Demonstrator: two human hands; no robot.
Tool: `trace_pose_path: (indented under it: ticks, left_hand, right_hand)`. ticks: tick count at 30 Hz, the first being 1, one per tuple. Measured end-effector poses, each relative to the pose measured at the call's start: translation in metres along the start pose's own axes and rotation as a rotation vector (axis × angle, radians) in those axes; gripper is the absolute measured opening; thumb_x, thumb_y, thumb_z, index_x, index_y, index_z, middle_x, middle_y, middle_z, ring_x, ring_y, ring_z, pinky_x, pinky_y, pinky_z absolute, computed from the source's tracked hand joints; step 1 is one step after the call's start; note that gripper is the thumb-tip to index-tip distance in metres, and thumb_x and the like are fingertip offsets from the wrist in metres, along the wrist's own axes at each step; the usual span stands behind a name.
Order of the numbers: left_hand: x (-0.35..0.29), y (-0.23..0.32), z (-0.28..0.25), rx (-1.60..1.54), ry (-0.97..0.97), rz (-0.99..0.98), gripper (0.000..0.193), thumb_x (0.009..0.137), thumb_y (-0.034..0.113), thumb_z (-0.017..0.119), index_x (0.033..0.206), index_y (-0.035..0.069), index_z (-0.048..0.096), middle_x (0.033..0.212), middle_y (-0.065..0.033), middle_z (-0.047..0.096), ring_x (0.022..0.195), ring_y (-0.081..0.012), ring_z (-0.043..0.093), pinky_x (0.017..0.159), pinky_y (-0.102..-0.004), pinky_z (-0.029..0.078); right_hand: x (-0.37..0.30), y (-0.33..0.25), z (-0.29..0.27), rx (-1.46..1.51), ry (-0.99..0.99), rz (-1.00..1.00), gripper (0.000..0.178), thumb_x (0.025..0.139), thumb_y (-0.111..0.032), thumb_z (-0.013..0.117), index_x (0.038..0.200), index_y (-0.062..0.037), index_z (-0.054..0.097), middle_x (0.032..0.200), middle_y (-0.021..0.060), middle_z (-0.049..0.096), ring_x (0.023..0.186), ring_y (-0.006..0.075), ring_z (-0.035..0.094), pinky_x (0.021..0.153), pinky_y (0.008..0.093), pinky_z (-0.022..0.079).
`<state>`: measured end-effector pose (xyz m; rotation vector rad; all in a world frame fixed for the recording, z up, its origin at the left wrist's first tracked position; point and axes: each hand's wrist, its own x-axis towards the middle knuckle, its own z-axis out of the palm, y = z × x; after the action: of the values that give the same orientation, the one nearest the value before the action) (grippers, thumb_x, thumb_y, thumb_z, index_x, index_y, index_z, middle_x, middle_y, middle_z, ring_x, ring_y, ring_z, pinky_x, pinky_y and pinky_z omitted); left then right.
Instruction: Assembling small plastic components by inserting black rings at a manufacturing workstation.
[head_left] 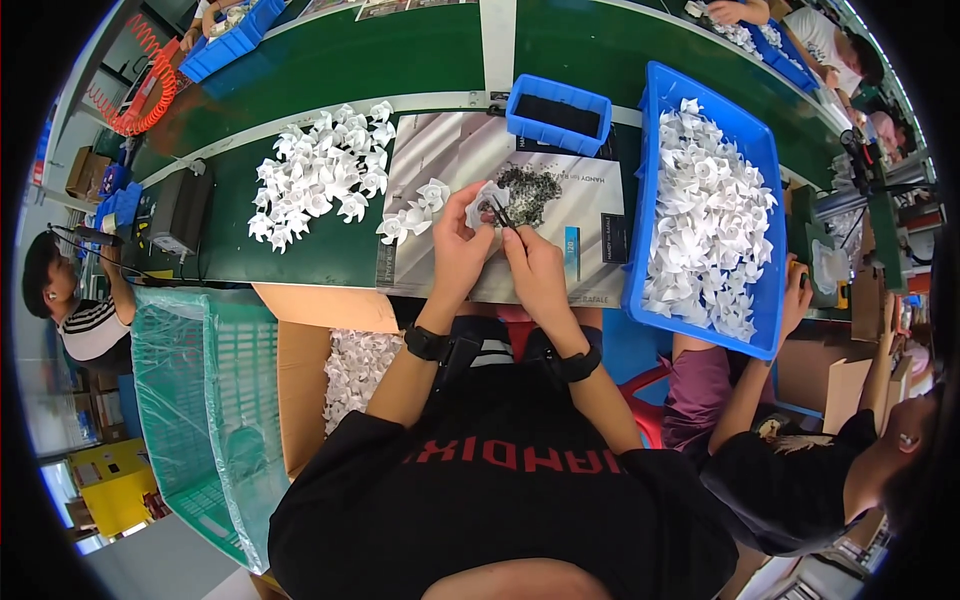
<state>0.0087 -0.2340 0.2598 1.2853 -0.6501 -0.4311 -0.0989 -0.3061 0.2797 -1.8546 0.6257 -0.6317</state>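
Observation:
My left hand (458,240) pinches a white petal-shaped plastic part (477,203) over the cardboard sheet. In my right hand (538,262) is a dark slim tool that looks like tweezers (501,213), its tips at the white part. Just beyond my hands lies a pile of tiny black and pale pieces (532,192). A few loose white parts (414,215) rest left of my left hand. Farther left is a heap of the same white parts (320,175). My fingers hide some of the held part and the tool's lower end.
Printed cardboard (595,270) covers the green bench (225,235). A small blue bin (558,118) stands behind it, and a large blue tray (650,215) of white parts sits right. A carton (300,385) and green basket (215,400) are lower left. A co-worker (800,480) sits right.

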Motion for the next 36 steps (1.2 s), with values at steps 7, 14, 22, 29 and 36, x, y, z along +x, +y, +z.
trace_pose_path:
  ticks: [7,14,22,29,36]
  left_hand:
    - [-0.0009,-0.0017,0.0002,-0.05,0.011,-0.02,0.048,0.078,-0.013,0.047,0.125,-0.001,0.051,0.122,-0.0089,0.056,0.11,-0.0139,0.055,0.09,-0.0246,0.046]
    - [0.001,0.0001,0.0009,-0.017,0.019,-0.039,0.049,0.078,-0.012,0.047,0.125,-0.002,0.051,0.121,-0.0083,0.057,0.108,-0.0131,0.056,0.089,-0.0244,0.046]
    - [-0.001,0.0027,0.0009,0.0,0.011,-0.073,0.05,0.078,-0.011,0.047,0.126,-0.002,0.05,0.119,-0.008,0.057,0.105,-0.0124,0.056,0.089,-0.0244,0.046]
    - [-0.0014,0.0032,0.0013,-0.067,0.01,-0.015,0.05,0.078,-0.01,0.047,0.127,-0.002,0.05,0.118,-0.0078,0.057,0.105,-0.0123,0.056,0.089,-0.0247,0.046]
    - [-0.0009,0.0035,0.0003,0.015,0.002,-0.06,0.051,0.078,-0.01,0.047,0.128,-0.002,0.049,0.117,-0.0072,0.057,0.104,-0.0111,0.056,0.087,-0.0232,0.046]
  right_hand:
    - [0.001,0.0032,0.0039,-0.019,0.015,-0.008,0.032,0.095,-0.024,0.051,0.078,0.0025,0.055,0.059,0.023,0.053,0.057,0.0422,0.054,0.052,0.0468,0.037]
    - [0.0045,0.0019,0.0041,-0.017,0.007,0.025,0.033,0.095,-0.024,0.05,0.076,0.0029,0.055,0.06,0.022,0.054,0.057,0.0409,0.055,0.052,0.0458,0.038]
    - [0.0042,0.0028,0.0044,-0.005,0.01,0.02,0.034,0.095,-0.024,0.051,0.077,0.0036,0.057,0.061,0.0207,0.056,0.057,0.0382,0.056,0.052,0.0436,0.04]
    - [0.0052,-0.0003,0.0038,-0.007,-0.006,0.038,0.036,0.096,-0.025,0.051,0.076,0.0039,0.058,0.062,0.0207,0.057,0.056,0.0364,0.057,0.052,0.0425,0.04]
    - [0.0059,0.0042,0.006,-0.015,0.0,0.05,0.038,0.096,-0.027,0.049,0.076,0.0043,0.058,0.063,0.0186,0.057,0.056,0.0301,0.055,0.054,0.0393,0.041]
